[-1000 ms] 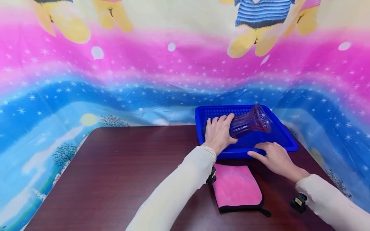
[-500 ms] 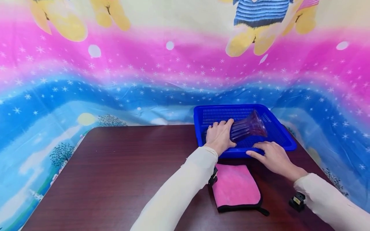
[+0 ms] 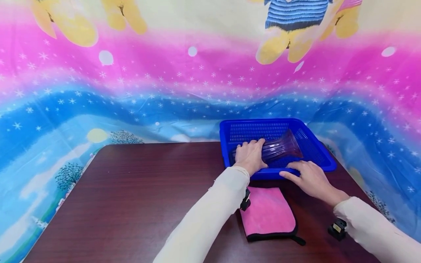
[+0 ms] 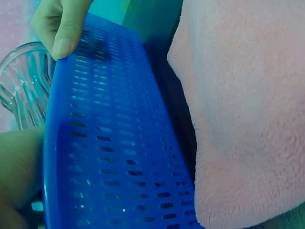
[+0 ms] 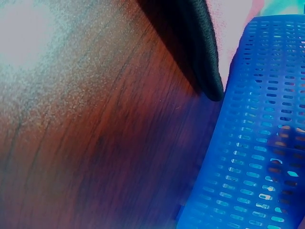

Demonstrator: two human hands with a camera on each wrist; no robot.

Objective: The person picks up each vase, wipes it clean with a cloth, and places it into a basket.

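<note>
A ribbed clear glass vase [image 3: 283, 147] with a flared mouth lies on its side in a blue plastic basket [image 3: 269, 173], its mouth pointing right. My left hand [image 3: 250, 157] grips the vase from above near its other end, which is mostly hidden under the fingers. On the basket's front rim, my right hand [image 3: 311, 178] pinches the edge, thumb outside and fingers over the inside. The left wrist view shows that thumb [image 4: 63, 45] against the perforated wall, with the glass mouth [image 4: 24, 78] behind it.
A folded pink cloth [image 3: 269, 212] with black trim and a small loop lies in front of the basket on the dark wooden table [image 3: 138, 197]. A colourful printed curtain [image 3: 171, 80] hangs behind the table and around its sides.
My left hand has lowered the vase into the basket; its mouth, earlier raised above the rear rim, has sunk inside. The right hand has stayed on the front rim.
</note>
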